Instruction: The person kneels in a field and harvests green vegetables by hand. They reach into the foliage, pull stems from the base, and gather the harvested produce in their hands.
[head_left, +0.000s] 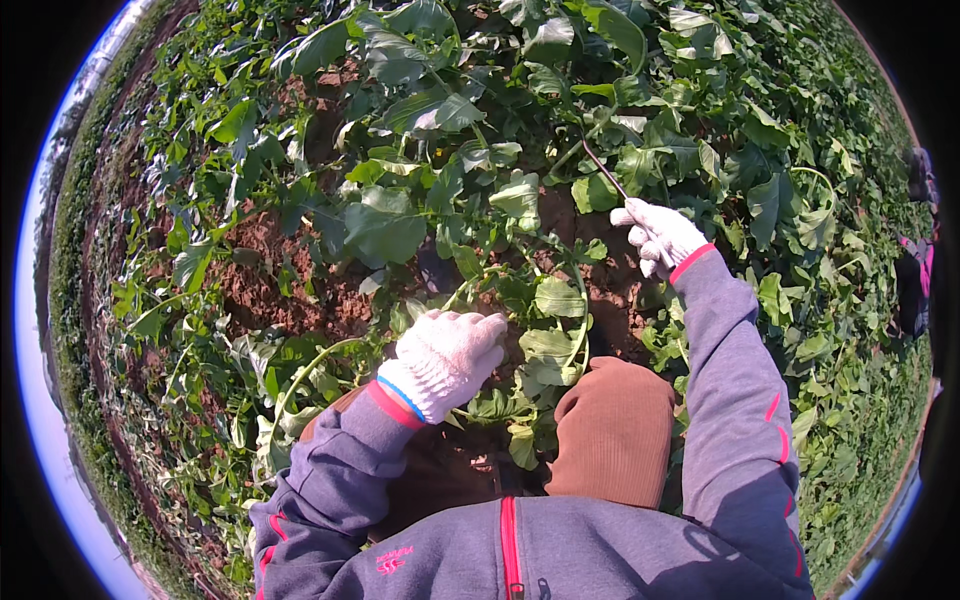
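My right hand (664, 236), in a white knit glove, is closed on a tool with a thin, dark metal shaft (604, 169). The shaft points up and left into the leaves, and its far end is partly hidden among stems. My left hand (450, 356), gloved the same way, is curled low over the plants in front of my left knee. Leafy stems (469, 289) come out beside its fingers; whether they are gripped I cannot tell. Large green leaves (386, 225) lie beyond it, and a ribbed yellow-green leaf (559, 298) stands between my hands.
Reddish-brown clods of soil (262, 277) show between the plants at left. My bent knee in brown trousers (615, 420) is close below the leaves. Dense leafy growth (840, 225) covers the right side. At the far right edge another person's dark and pink clothing (919, 277) is partly visible.
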